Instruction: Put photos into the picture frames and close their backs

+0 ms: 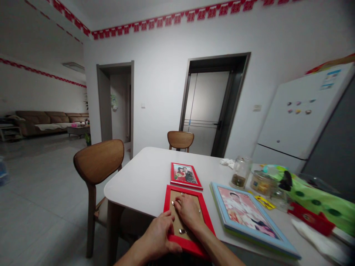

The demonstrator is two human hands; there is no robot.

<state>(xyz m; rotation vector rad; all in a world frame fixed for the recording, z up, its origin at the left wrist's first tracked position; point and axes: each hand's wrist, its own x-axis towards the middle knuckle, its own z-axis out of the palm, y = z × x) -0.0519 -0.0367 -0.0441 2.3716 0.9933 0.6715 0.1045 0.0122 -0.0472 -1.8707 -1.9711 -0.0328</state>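
A red picture frame [207,212] lies face down at the table's near edge, its brown backing board [177,218] and small metal clips showing. My left hand [159,234] grips the frame's left side near the lower corner, thumb over the edge. Over the backing's upper part, my right hand [187,210] has its fingers bent down beside a metal clip at the upper left; whether they pinch it is too small to tell. Beyond it lies a smaller red frame [185,174] with a photo of two people. To the right rest light blue frames [249,210], stacked, a photo on top.
The white table [138,173] has wooden chairs [100,160] at its left and far side. On its right stand a glass jar [240,173], a food container [262,183], a green bag [318,199] and a red box [312,218]. White tissue [227,162] lies near the back edge.
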